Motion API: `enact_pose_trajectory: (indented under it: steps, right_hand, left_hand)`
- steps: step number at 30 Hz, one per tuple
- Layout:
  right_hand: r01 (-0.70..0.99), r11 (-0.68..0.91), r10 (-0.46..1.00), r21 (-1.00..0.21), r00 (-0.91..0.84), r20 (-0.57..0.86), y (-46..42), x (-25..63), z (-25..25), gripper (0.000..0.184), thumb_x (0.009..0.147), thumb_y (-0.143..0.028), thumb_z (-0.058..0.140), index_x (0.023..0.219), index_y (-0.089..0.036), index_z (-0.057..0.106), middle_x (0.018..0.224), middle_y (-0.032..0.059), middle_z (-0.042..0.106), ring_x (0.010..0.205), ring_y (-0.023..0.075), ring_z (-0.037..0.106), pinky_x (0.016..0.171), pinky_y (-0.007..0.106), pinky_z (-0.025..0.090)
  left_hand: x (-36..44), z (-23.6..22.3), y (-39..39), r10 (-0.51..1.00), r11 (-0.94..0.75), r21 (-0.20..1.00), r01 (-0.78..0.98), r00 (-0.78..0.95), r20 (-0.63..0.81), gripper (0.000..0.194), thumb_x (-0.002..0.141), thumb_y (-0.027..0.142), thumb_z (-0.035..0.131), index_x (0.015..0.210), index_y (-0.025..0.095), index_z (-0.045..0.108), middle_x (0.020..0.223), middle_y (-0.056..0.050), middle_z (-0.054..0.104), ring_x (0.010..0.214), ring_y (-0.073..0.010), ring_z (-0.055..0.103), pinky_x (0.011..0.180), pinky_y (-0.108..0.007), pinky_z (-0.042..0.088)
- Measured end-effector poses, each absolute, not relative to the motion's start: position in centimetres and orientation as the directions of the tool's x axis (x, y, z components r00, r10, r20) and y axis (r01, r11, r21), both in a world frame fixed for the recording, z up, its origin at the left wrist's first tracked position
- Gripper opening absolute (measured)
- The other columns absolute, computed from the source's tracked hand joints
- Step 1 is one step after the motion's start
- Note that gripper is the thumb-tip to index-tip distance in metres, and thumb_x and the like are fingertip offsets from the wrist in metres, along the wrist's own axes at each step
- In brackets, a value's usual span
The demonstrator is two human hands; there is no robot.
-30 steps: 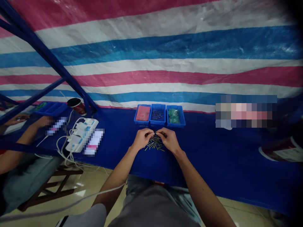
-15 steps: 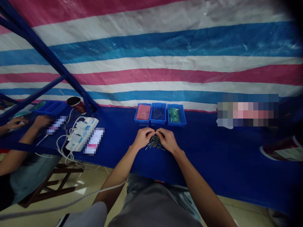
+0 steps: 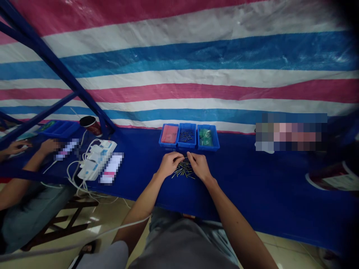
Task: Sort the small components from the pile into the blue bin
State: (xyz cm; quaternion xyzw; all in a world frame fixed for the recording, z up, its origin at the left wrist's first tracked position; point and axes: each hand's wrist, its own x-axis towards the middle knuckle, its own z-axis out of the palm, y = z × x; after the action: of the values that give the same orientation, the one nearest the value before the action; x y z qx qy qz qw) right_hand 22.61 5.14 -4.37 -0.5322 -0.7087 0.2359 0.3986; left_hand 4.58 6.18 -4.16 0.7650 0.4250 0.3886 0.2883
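Note:
A loose heap of small thin metal pins (image 3: 183, 171) lies on the blue cloth of the table (image 3: 241, 179) straight ahead. My left hand (image 3: 169, 163) rests at the heap's left side with its fingers curled in a pinch over the pins. My right hand (image 3: 199, 164) sits at the right side, fingers bent down onto the heap. What either pinch holds is too small to make out. Behind the heap stand three small blue bins: one with a pink sheet (image 3: 169, 134), one with dark small parts (image 3: 187, 135), one with green parts (image 3: 207, 136).
At the left lie a white power strip (image 3: 97, 158) with coiled white cables, a dark cup (image 3: 90, 124) and a blue tray (image 3: 60, 128). Another person's hands (image 3: 46, 146) work at the far left. A striped tarp hangs behind. A blue frame bar (image 3: 56, 67) slants over the left.
My two hands have drawn slightly apart over the pin heap, and the right fingers have dropped lower onto the pins. The other person's hands at the left have shifted a little.

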Motion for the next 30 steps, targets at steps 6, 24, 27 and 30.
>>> enact_pose_trajectory:
  steps: [6,24,27,30]
  right_hand:
    - [0.432,0.271,0.92,-0.86,0.145,0.363,5.2,24.5,-3.8,0.051,0.101,-0.05,0.044,0.06,-0.019,0.044,0.054,-0.0047,0.037,0.052,0.0107,0.037,0.053,0.026,0.028]
    - [0.696,0.299,0.854,-0.652,0.109,0.508,6.6,25.5,-2.9,0.032,0.099,-0.042,0.052,0.099,-0.019,0.074,0.086,0.0103,0.074,0.071,0.0216,0.066,0.068,0.031,0.046]
    - [0.614,0.397,0.908,-0.682,-0.155,0.39,5.2,26.9,-4.6,0.028,0.096,-0.041,0.056,0.089,-0.021,0.074,0.084,0.0061,0.071,0.068,0.0185,0.063,0.067,0.03,0.046]
    - [0.532,0.373,0.927,-0.76,-0.256,0.276,4.9,27.4,-5.2,0.026,0.092,-0.042,0.061,0.091,-0.02,0.074,0.081,0.0046,0.068,0.064,0.0164,0.059,0.062,0.029,0.045]
  left_hand:
    - [4.3,-4.2,6.3,0.898,-0.433,0.794,0.427,0.273,0.344,0.021,0.095,0.029,0.059,0.085,0.017,0.073,0.075,-0.002,0.072,0.066,-0.0125,0.061,0.065,-0.023,0.044]
    - [4.3,-4.2,6.3,0.909,-0.414,0.81,0.415,0.229,0.348,0.019,0.094,0.03,0.061,0.088,0.017,0.073,0.074,-0.001,0.073,0.064,-0.0121,0.062,0.061,-0.022,0.043]
    - [4.4,-4.3,6.3,0.902,-0.43,0.795,0.427,0.24,0.359,0.019,0.095,0.029,0.061,0.089,0.017,0.073,0.074,-0.001,0.073,0.066,-0.0125,0.063,0.063,-0.023,0.043]
    - [4.4,-4.2,6.2,0.9,-0.434,0.792,0.428,0.244,0.361,0.02,0.095,0.03,0.06,0.09,0.017,0.073,0.074,-0.001,0.073,0.067,-0.0129,0.063,0.063,-0.023,0.043]
